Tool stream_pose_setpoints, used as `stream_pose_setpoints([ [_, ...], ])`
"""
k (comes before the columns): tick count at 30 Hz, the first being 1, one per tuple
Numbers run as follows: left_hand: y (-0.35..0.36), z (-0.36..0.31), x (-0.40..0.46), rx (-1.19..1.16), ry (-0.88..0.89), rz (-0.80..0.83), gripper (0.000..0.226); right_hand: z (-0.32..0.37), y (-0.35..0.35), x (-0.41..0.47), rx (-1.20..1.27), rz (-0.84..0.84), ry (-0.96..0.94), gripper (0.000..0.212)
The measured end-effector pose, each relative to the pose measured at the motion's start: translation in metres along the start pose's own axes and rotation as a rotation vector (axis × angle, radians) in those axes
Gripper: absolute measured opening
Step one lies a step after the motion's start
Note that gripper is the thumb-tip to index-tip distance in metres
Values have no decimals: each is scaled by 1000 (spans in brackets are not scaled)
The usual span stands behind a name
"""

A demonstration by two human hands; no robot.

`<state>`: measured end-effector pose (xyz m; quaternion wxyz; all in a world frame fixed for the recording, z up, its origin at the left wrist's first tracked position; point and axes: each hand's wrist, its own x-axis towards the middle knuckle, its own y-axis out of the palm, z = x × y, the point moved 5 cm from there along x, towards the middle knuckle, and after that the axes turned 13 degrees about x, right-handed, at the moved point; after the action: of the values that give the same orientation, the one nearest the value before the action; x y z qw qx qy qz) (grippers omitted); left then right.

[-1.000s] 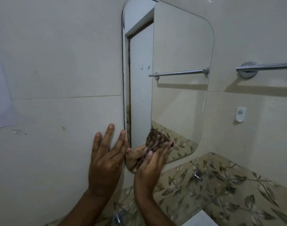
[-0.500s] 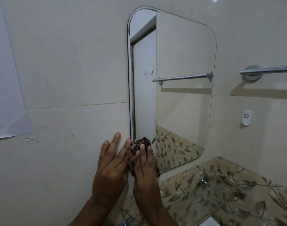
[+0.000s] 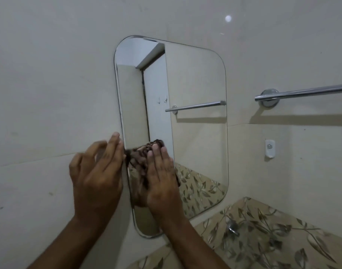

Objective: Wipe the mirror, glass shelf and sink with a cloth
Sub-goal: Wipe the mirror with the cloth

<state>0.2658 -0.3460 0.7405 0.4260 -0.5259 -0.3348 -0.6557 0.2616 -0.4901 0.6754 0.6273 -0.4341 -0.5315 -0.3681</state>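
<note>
A tall mirror [image 3: 197, 121] with rounded corners hangs on the pale tiled wall. My right hand [image 3: 162, 177] presses a dark brown cloth [image 3: 141, 152] flat against the mirror's lower left part, with its fingers straight over the cloth. My left hand [image 3: 97, 173] rests on the wall just left of the mirror's edge, fingers spread and fairly straight, holding nothing. The hand covers most of the cloth. No glass shelf or sink basin shows in the head view.
A chrome towel bar [image 3: 302, 93] is fixed to the wall right of the mirror, with a small white plastic holder [image 3: 269, 148] below it. A chrome tap [image 3: 232, 228] juts from the leaf-patterned tiles [image 3: 282, 239] at the lower right.
My right hand has slid the cloth up and left along the mirror's lower left edge. My left hand has moved up the wall beside it. The view has tilted upward.
</note>
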Motion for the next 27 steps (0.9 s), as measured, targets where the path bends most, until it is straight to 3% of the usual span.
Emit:
stream_pose_setpoints([
  [5, 15, -6, 19, -17, 40, 27, 35, -69, -21, 21, 16, -154, 263, 57],
  [7, 16, -5, 20, -5, 24, 20, 34, -100, -31, 24, 15, -253, 343, 61],
  [20, 17, -7, 21, -57, 14, 0, 34, -210, -83, 45, 43, -439, 732, 50],
  [23, 17, -5, 21, -65, 8, 4, 37, -202, -86, 60, 57, -399, 722, 51],
  [27, 18, -7, 25, -55, -11, -8, 41, -158, -76, 81, 73, -325, 568, 53],
])
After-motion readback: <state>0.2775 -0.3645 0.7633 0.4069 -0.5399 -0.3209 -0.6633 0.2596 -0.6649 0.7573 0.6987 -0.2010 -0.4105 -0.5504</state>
